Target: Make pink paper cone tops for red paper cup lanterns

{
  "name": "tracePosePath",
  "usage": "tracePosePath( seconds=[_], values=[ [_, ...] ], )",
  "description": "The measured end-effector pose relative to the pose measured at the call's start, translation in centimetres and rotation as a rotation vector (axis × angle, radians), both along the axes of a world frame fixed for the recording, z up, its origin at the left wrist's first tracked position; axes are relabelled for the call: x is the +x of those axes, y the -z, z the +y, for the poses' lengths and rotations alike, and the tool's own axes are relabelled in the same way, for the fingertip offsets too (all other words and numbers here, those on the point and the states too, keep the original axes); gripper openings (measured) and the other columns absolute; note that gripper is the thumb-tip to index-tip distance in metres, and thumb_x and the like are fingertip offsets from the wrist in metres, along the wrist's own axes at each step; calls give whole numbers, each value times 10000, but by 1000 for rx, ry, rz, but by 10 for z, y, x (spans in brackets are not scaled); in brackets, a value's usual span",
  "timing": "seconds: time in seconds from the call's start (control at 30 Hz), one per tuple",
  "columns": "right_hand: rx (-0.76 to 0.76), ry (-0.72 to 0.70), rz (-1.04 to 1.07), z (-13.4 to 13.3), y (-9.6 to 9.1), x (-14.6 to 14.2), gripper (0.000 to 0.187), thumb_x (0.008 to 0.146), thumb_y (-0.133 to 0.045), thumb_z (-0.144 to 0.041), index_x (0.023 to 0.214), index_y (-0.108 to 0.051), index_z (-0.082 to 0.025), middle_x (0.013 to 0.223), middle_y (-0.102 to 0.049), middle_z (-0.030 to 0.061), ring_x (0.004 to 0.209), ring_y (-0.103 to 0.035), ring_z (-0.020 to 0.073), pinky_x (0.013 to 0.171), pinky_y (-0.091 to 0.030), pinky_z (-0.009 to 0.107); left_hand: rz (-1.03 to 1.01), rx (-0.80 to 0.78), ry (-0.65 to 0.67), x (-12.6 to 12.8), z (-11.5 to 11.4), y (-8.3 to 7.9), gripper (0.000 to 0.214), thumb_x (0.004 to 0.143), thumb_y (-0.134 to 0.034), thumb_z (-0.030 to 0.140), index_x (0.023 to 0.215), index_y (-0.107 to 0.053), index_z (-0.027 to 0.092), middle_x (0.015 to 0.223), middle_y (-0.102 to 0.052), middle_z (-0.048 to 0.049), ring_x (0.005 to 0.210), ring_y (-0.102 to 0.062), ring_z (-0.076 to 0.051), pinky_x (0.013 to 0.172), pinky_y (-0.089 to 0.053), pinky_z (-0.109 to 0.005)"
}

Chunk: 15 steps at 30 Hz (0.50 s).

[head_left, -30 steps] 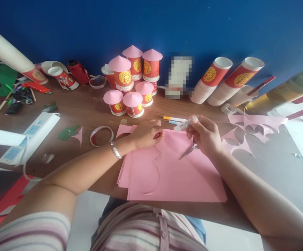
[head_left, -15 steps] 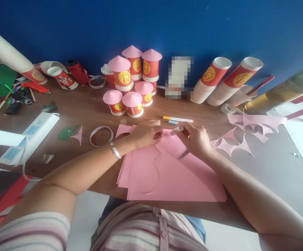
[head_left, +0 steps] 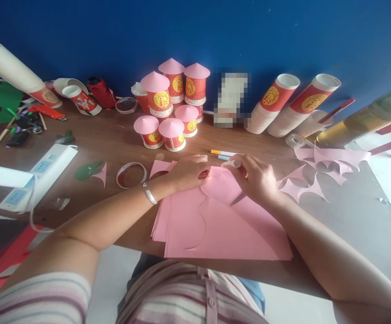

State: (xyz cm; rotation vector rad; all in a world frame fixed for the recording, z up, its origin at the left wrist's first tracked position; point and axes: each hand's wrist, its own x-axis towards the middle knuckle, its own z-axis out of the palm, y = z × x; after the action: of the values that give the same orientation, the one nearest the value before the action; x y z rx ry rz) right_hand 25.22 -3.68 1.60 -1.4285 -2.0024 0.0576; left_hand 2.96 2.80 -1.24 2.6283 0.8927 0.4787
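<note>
My left hand [head_left: 190, 172] is closed in a pinch at the upper edge of a cut pink paper disc [head_left: 220, 186]. A small white piece shows by its fingertips. In my right hand [head_left: 258, 177] is a short white cylinder [head_left: 236, 163] with its round end facing me; its exact kind I cannot make out. The disc lies on a stack of pink paper sheets [head_left: 229, 238], the top one bearing curved cut lines. From under my right hand pokes a dark pointed blade [head_left: 238, 199], its other end hidden.
Behind are red paper cups with pink cone roofs [head_left: 171, 130], pens [head_left: 220, 153] and stacked cups [head_left: 276, 103]. Pink paper scraps [head_left: 303, 184] lie right. At left are a tape roll [head_left: 131, 175], a green paper piece [head_left: 89, 170] and a power strip [head_left: 42, 173].
My right hand has shifted slightly to the right and turned, bringing the white cylinder with it. My left hand stays at the disc's edge.
</note>
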Motion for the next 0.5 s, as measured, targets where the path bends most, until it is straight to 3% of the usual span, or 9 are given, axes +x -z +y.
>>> tracePosePath(
  seconds=[0.13,0.3,0.4,0.5],
  values=[
    [-100,74,436,-2,-8,6,230,944,-646,-468,944,-659,-238,742,-669,21,582,-576,160,585,-475,299,-33,36,11,-1,0,4,177,822,-622,136,677,-536,191,721,-553,11,722,-537,-144,618,-363,-276],
    [-423,-79,1062,7,5,10,354,870,-737,-563,930,-655,-225,708,-620,-9,589,-601,149,530,-513,283,-172,124,15,-5,0,3,141,924,-599,206,784,-609,186,805,-639,-7,711,-593,-133,620,-411,-260],
    [-541,-162,1223,10,10,7,369,839,-773,-553,921,-694,-202,758,-637,10,619,-601,140,521,-508,269,-328,168,9,-6,-2,-2,195,941,-666,365,943,-618,175,877,-661,-33,701,-587,-134,665,-468,-275],
    [-600,-212,1235,7,11,1,386,839,-778,-553,951,-731,-187,730,-628,5,585,-568,124,521,-502,269,-446,154,4,-5,-5,-7,495,853,-764,517,1145,-570,168,970,-663,-58,713,-587,-138,699,-512,-298]
  ],
)
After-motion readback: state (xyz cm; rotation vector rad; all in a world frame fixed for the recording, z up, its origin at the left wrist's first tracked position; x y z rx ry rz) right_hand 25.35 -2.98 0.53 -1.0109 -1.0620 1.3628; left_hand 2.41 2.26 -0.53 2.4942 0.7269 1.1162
